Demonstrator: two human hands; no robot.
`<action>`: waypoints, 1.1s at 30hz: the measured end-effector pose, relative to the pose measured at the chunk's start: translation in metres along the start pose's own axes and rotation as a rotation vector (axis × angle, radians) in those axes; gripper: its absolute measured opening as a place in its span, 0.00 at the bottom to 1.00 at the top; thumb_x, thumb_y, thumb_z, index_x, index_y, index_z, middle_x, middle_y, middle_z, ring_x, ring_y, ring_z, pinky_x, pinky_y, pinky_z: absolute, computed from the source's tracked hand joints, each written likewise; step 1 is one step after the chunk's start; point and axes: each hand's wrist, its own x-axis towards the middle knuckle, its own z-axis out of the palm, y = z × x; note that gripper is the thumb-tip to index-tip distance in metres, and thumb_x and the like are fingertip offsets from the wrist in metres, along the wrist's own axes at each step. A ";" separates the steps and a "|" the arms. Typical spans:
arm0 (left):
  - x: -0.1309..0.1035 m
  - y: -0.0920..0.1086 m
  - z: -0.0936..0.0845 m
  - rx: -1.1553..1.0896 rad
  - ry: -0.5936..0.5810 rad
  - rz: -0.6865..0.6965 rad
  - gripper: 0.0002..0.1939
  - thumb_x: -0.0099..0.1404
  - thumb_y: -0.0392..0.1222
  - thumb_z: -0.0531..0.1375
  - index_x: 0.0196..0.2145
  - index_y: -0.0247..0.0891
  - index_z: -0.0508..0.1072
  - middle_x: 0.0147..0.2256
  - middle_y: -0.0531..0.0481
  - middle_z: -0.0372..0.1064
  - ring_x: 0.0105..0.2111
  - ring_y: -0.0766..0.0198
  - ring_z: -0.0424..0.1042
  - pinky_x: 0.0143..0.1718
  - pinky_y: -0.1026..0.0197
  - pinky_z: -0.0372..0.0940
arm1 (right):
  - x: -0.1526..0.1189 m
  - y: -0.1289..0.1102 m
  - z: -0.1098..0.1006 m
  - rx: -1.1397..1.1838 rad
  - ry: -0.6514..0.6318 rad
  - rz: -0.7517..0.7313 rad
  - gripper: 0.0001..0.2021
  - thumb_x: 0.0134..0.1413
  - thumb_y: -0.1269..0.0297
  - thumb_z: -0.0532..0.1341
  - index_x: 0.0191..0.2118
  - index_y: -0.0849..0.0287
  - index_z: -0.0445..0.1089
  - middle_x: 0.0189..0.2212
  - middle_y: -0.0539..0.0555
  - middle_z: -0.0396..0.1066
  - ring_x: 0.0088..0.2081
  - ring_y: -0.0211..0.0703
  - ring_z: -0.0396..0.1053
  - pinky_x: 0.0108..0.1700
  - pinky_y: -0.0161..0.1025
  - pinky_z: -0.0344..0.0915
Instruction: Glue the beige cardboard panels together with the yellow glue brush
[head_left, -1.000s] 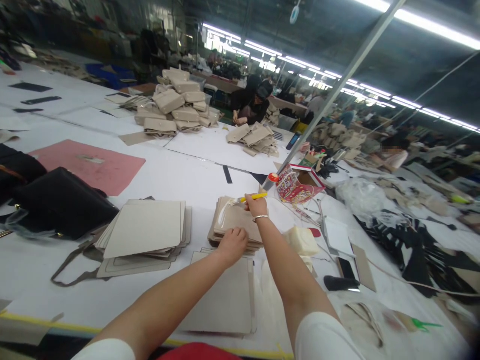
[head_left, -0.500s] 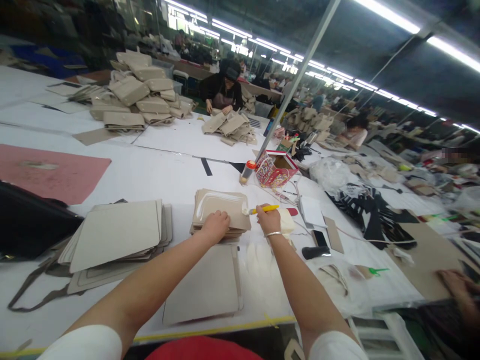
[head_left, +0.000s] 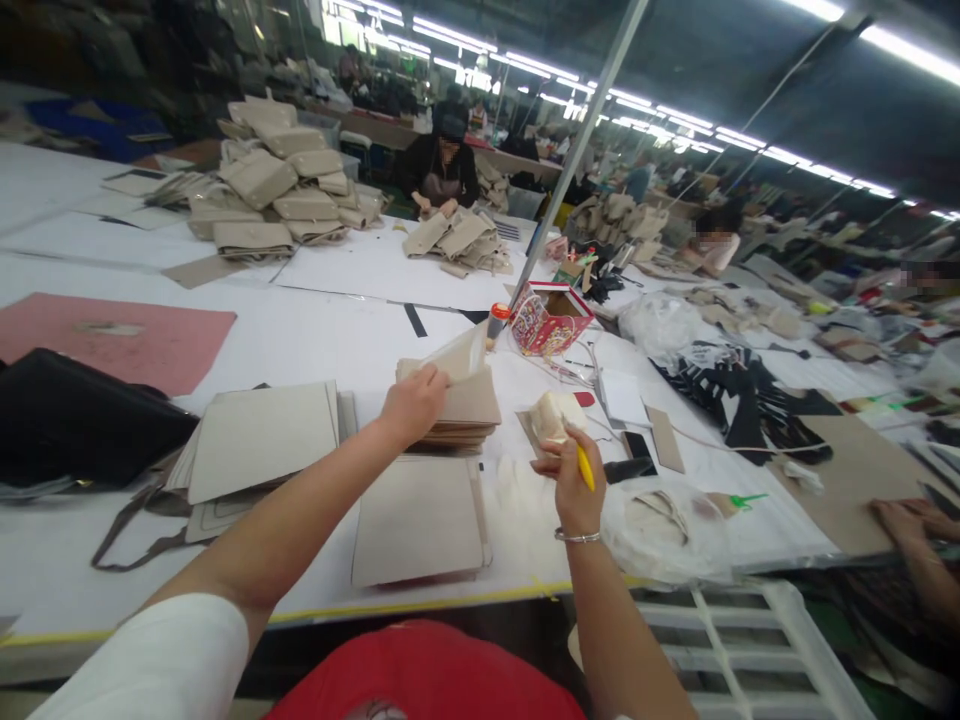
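Here, a panel (head_left: 461,360) in my left grip (head_left: 414,400), a brush (head_left: 585,468) in my right (head_left: 576,490)

My left grip pinches the panel, tilted above its stack (head_left: 472,402), the long axis slanting away rightward to the orange-capped bottle (head_left: 498,322). My right grip is closed around the brush near the cream block (head_left: 551,415), handle end towards me, bristles hard to make out.

The white counter (head_left: 315,330) carries a black bag (head_left: 90,425), larger boards (head_left: 262,435) and a red box (head_left: 551,320); beyond, a co-worker (head_left: 442,180) sits beneath strip lights (head_left: 540,67).

The panel is thin, beige, with a glossy band; the brush handle is bright yellow.
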 end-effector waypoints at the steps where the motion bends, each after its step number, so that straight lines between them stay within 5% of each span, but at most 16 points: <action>1: -0.007 0.000 -0.012 -0.100 0.104 -0.099 0.08 0.58 0.35 0.53 0.36 0.34 0.70 0.38 0.43 0.68 0.39 0.58 0.68 0.39 0.58 0.64 | -0.007 0.003 0.004 0.003 -0.032 -0.002 0.20 0.55 0.49 0.52 0.47 0.59 0.58 0.33 0.54 0.72 0.23 0.36 0.70 0.26 0.36 0.70; 4: -0.038 0.005 -0.029 -0.563 0.243 -0.422 0.07 0.53 0.40 0.58 0.29 0.33 0.71 0.30 0.48 0.70 0.33 0.60 0.70 0.38 0.58 0.67 | -0.026 0.014 0.024 -0.014 -0.125 -0.006 0.16 0.55 0.50 0.53 0.41 0.57 0.56 0.34 0.53 0.71 0.28 0.37 0.71 0.28 0.35 0.70; 9: -0.099 0.024 0.000 -1.384 0.259 -0.758 0.18 0.45 0.44 0.65 0.35 0.33 0.71 0.28 0.51 0.70 0.32 0.61 0.71 0.33 0.57 0.70 | -0.047 0.027 0.049 -0.142 -0.075 -0.036 0.15 0.53 0.51 0.55 0.39 0.57 0.56 0.30 0.50 0.68 0.27 0.36 0.68 0.30 0.37 0.68; 14: -0.147 0.035 0.022 -1.646 0.175 -0.868 0.27 0.41 0.41 0.69 0.41 0.38 0.69 0.32 0.52 0.71 0.34 0.62 0.70 0.34 0.57 0.70 | -0.062 0.044 0.041 -0.234 -0.066 -0.109 0.16 0.48 0.53 0.59 0.38 0.58 0.57 0.28 0.49 0.66 0.30 0.38 0.67 0.38 0.39 0.65; 18: -0.180 0.022 0.029 -1.759 0.169 -0.903 0.23 0.48 0.46 0.66 0.42 0.41 0.68 0.36 0.50 0.71 0.38 0.62 0.70 0.38 0.57 0.67 | -0.079 0.068 0.020 -0.173 -0.150 -0.005 0.17 0.49 0.54 0.60 0.39 0.57 0.56 0.28 0.49 0.66 0.30 0.38 0.66 0.37 0.38 0.64; 21: -0.208 0.001 0.041 -1.659 0.220 -1.021 0.17 0.54 0.52 0.61 0.37 0.40 0.69 0.36 0.51 0.71 0.35 0.63 0.70 0.34 0.61 0.65 | -0.092 0.091 0.003 -0.225 -0.198 0.048 0.16 0.49 0.53 0.60 0.39 0.57 0.57 0.29 0.50 0.67 0.31 0.39 0.67 0.38 0.39 0.64; 24: -0.231 -0.019 0.056 -1.303 0.129 -1.097 0.17 0.53 0.53 0.61 0.30 0.36 0.70 0.28 0.52 0.70 0.29 0.65 0.68 0.30 0.64 0.62 | -0.100 0.116 -0.005 -0.338 -0.244 0.042 0.17 0.49 0.51 0.59 0.38 0.58 0.59 0.29 0.52 0.68 0.31 0.41 0.67 0.38 0.40 0.64; 28: -0.240 -0.039 0.071 -0.859 0.006 -0.989 0.17 0.52 0.53 0.59 0.26 0.35 0.73 0.24 0.52 0.69 0.28 0.64 0.66 0.31 0.64 0.60 | -0.099 0.142 0.001 -0.485 -0.293 -0.004 0.17 0.50 0.48 0.56 0.37 0.58 0.61 0.30 0.53 0.68 0.31 0.42 0.68 0.36 0.38 0.63; 33: -0.238 -0.058 0.075 -0.571 -0.069 -0.906 0.16 0.55 0.51 0.56 0.24 0.36 0.73 0.25 0.52 0.71 0.29 0.63 0.67 0.33 0.63 0.59 | -0.083 0.154 0.020 -0.607 -0.405 -0.039 0.17 0.53 0.47 0.52 0.37 0.58 0.62 0.30 0.54 0.70 0.29 0.42 0.68 0.32 0.37 0.62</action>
